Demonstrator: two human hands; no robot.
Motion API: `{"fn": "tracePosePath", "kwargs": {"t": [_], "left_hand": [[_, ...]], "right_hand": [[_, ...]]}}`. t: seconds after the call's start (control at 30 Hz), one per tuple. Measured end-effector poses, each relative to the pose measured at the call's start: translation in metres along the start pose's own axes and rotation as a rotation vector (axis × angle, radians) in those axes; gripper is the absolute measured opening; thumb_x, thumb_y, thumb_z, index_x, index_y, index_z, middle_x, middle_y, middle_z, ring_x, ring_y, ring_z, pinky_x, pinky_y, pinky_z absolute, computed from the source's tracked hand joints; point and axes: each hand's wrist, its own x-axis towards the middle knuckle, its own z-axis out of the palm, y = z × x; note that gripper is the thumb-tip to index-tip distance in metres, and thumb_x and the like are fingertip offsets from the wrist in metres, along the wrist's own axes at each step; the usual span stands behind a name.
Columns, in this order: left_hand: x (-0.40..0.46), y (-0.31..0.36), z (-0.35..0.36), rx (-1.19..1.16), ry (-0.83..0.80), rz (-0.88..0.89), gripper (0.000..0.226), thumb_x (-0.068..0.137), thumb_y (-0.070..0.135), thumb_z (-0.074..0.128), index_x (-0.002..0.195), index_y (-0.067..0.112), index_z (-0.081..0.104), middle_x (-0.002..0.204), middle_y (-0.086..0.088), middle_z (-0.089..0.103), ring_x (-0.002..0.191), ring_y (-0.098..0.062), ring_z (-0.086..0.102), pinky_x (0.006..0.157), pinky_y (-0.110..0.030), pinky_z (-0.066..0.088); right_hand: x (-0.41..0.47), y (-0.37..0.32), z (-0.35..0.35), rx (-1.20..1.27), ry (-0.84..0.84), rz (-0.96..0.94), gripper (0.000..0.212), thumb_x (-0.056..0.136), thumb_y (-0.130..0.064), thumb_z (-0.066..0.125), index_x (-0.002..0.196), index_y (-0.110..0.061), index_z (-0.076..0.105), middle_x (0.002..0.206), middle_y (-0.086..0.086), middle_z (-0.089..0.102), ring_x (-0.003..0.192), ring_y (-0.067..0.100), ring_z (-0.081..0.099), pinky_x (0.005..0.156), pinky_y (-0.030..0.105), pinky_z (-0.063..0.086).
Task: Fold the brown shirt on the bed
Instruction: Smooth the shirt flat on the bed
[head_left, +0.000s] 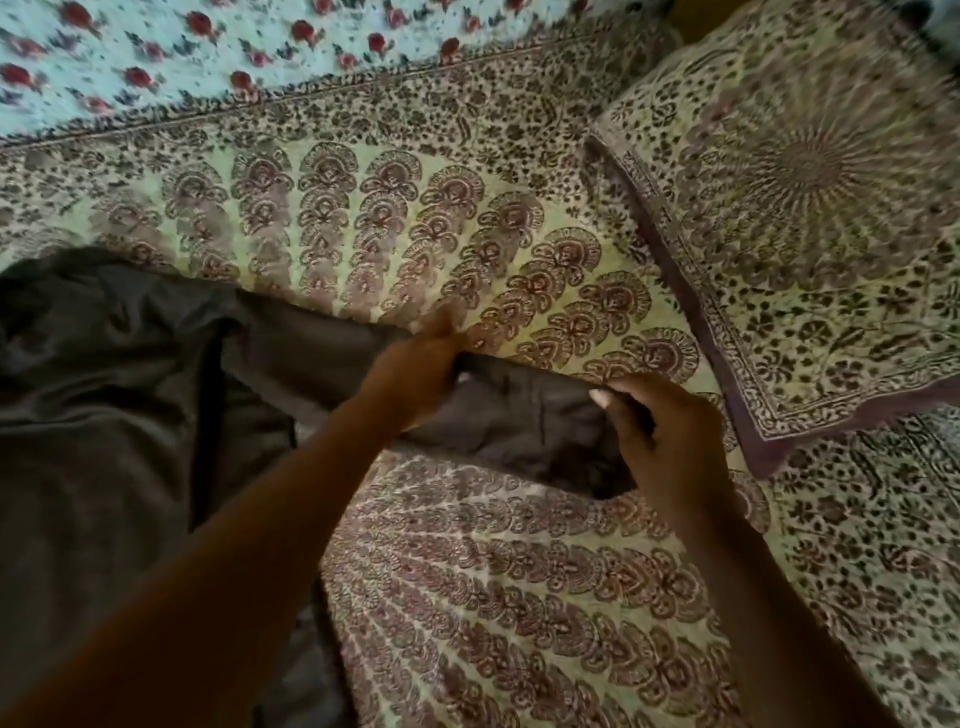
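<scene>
Item 1, two bare forearms: both are being seen entering from the lower edge, cut off by the frame below the elbow.

Item 2, left hand (415, 374): its fingers are being curled round the upper edge of a sleeve partway along its length; the fingertips are being hidden behind the cloth.

Item 3, right hand (670, 441): the cuff end of the same sleeve is being gripped, thumb on top, fingers tucked under the fabric and mostly out of sight.

Item 4, one brown shirt (104, 405): it is being kept spread on the bed at the left, its body running off the left and bottom edges of the frame. One sleeve (519, 410) is being held stretched rightward between the two hands, slightly raised off the covering by the look of it, though the blur is making this uncertain. A dark vertical fold or seam is being shown in the body; the collar and the second sleeve cannot be made out.

Item 5, one printed bedsheet (467, 234): cream with brown floral fans, it is being covered by the shirt at the left.

Item 6, one pillow (810, 218): in a matching print, it is being seen at the upper right, cut off by the right edge, well clear of the sleeve.

Item 7, one pale blue cloth (208, 57) with red flowers: it is lying along the top edge, blurred.
</scene>
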Motion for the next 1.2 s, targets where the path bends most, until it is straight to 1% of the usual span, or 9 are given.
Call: {"fn": "tracePosePath", "kwargs": {"t": [0.1,0.27,0.43,0.63,0.77,0.83,0.93,1.07,1.2], "left_hand": [[0.029,0.003,0.008,-0.027,0.133,-0.197,0.032,0.094,0.016,0.063,0.125,0.019,0.055,0.13,-0.011,0.057,0.102,-0.041,0.065,0.075,-0.052,0.057],[0.076,0.024,0.019,-0.271,0.38,-0.373,0.012,0.103,0.013,0.048,0.113,0.016,0.051,0.093,-0.016,0.064,0.083,-0.04,0.064,0.066,-0.044,0.05],[0.12,0.03,0.047,-0.383,0.485,-0.401,0.028,0.096,-0.002,0.051,0.124,0.002,0.048,0.115,-0.021,0.061,0.093,-0.036,0.06,0.071,-0.036,0.038],[0.106,0.044,0.075,-0.236,0.501,-0.457,0.045,0.088,0.001,0.059,0.131,0.003,0.046,0.133,-0.022,0.045,0.116,-0.037,0.049,0.089,-0.05,0.05],[0.081,0.039,0.088,0.0,0.444,-0.668,0.053,0.095,0.027,0.059,0.144,0.013,0.044,0.156,-0.021,0.036,0.143,-0.043,0.033,0.112,-0.065,0.032],[0.072,0.024,0.094,0.066,0.365,-0.629,0.064,0.099,0.046,0.05,0.157,0.036,0.027,0.17,-0.008,0.01,0.155,-0.037,0.009,0.119,-0.065,0.012],[0.065,-0.003,0.099,0.127,0.268,-0.581,0.067,0.096,0.069,0.034,0.156,0.054,0.007,0.171,0.007,-0.011,0.157,-0.034,-0.007,0.119,-0.069,0.007],[0.064,-0.014,0.103,0.056,0.154,-0.592,0.072,0.091,0.081,0.024,0.151,0.061,-0.009,0.168,0.01,-0.022,0.156,-0.035,-0.015,0.12,-0.068,0.004],[0.065,-0.019,0.094,-0.117,0.147,-0.581,0.061,0.097,0.071,0.034,0.152,0.063,0.008,0.168,0.017,-0.017,0.155,-0.026,-0.018,0.12,-0.062,-0.004]], "right_hand": [[0.021,0.027,-0.015,-0.017,-0.09,0.091,0.017,0.095,-0.025,0.071,0.096,-0.008,0.073,0.082,0.011,0.072,0.073,0.025,0.068,0.064,0.044,0.057],[0.077,0.084,-0.029,-0.017,-0.237,0.071,0.03,0.093,-0.017,0.073,0.121,-0.006,0.07,0.107,0.014,0.075,0.095,0.029,0.071,0.084,0.037,0.058],[0.139,0.138,-0.008,-0.192,-0.334,0.012,0.021,0.096,-0.016,0.068,0.117,-0.011,0.069,0.109,0.014,0.07,0.097,0.034,0.067,0.081,0.047,0.057],[0.16,0.149,0.035,-0.63,-0.325,0.096,0.055,0.082,-0.017,0.077,0.133,-0.019,0.057,0.14,0.016,0.052,0.128,0.039,0.052,0.101,0.052,0.048],[0.142,0.107,0.08,-0.437,-0.227,-0.063,0.062,0.08,-0.02,0.078,0.136,-0.009,0.056,0.151,0.02,0.043,0.14,0.04,0.039,0.112,0.057,0.039],[0.128,0.085,0.113,-0.29,-0.356,-0.126,0.06,0.096,-0.034,0.061,0.15,-0.015,0.043,0.165,0.016,0.024,0.152,0.041,0.019,0.12,0.061,0.026],[0.106,0.091,0.145,-0.323,-0.502,-0.106,0.067,0.1,-0.065,0.022,0.161,-0.039,0.012,0.172,0.001,-0.007,0.157,0.033,-0.006,0.123,0.062,0.012],[0.09,0.131,0.133,-0.494,-0.301,0.02,0.068,0.095,-0.08,0.02,0.157,-0.054,0.009,0.172,-0.001,0.002,0.158,0.032,0.001,0.122,0.061,0.012],[0.104,0.113,0.139,-0.527,-0.162,0.262,0.073,0.098,-0.072,0.025,0.158,-0.031,0.03,0.167,0.018,0.019,0.154,0.046,0.006,0.12,0.065,0.012]]}}
